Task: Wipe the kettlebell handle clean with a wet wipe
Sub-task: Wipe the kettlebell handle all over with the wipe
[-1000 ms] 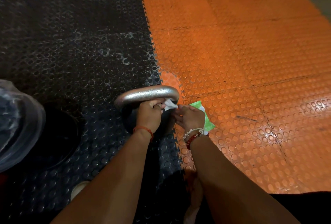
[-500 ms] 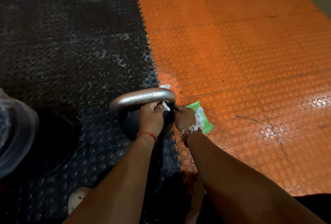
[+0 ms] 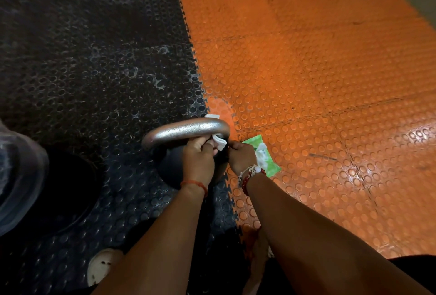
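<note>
From my station I see the kettlebell (image 3: 174, 167) standing on the black floor mat (image 3: 94, 59), just at the seam with the orange floor mat (image 3: 306, 82). Its silver handle (image 3: 186, 129) is on top, with small drops on it. The wet wipe (image 3: 219, 142) is wrapped over the right bend of the handle, and a small white end shows behind the bar. The left hand (image 3: 199, 160) has curled fingers and pinches the wipe under the bar. The right hand (image 3: 241, 155), also curled, pinches the wipe's other edge. A green wipe pack (image 3: 264, 155) lies on the orange mat, just beside the right hand.
</note>
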Demonstrator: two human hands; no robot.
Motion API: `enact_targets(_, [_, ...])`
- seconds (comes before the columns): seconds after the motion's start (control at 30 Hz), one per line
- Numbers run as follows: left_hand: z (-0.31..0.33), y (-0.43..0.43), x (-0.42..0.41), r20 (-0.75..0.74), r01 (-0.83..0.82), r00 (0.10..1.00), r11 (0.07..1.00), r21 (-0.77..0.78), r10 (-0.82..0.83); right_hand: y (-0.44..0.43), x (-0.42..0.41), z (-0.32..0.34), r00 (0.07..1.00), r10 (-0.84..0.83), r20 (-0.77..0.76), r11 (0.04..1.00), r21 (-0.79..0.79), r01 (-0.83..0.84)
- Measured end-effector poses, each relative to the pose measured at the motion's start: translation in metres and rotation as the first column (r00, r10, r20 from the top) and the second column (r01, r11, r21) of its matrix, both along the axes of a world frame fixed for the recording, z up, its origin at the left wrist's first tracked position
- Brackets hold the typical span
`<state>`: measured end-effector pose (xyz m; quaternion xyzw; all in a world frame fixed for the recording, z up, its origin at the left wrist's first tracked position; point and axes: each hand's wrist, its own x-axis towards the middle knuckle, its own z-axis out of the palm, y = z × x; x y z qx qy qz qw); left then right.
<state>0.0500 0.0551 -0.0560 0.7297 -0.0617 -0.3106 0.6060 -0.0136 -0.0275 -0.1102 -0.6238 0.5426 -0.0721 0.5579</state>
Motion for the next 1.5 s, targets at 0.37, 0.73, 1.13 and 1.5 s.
enact_targets(0.37, [-0.011, -0.003, 0.002, 0.187, 0.13, 0.968, 0.971, 0.2, -0.168, -0.003, 0.0, -0.009, 0.999, -0.009, 0.035, 0.999, 0.032, 0.008])
enact_targets(0.73, [0.002, -0.004, -0.005, 0.112, -0.071, 0.992, 0.994, 0.084, 0.061, -0.005, 0.0, -0.014, 0.999, -0.035, 0.042, 0.996, 0.088, 0.032])
enact_targets(1.13, [0.0, -0.008, 0.0, 0.154, 0.021, 0.987, 0.983, 0.181, -0.049, -0.007, -0.002, -0.019, 0.997, -0.035, 0.073, 0.994, 0.105, 0.027])
enact_targets(1.5, [-0.001, -0.008, -0.009, 0.033, -0.053, 0.998, 0.996, 0.071, 0.05, -0.01, -0.004, -0.018, 0.993, -0.067, 0.099, 0.984, 0.17, 0.05])
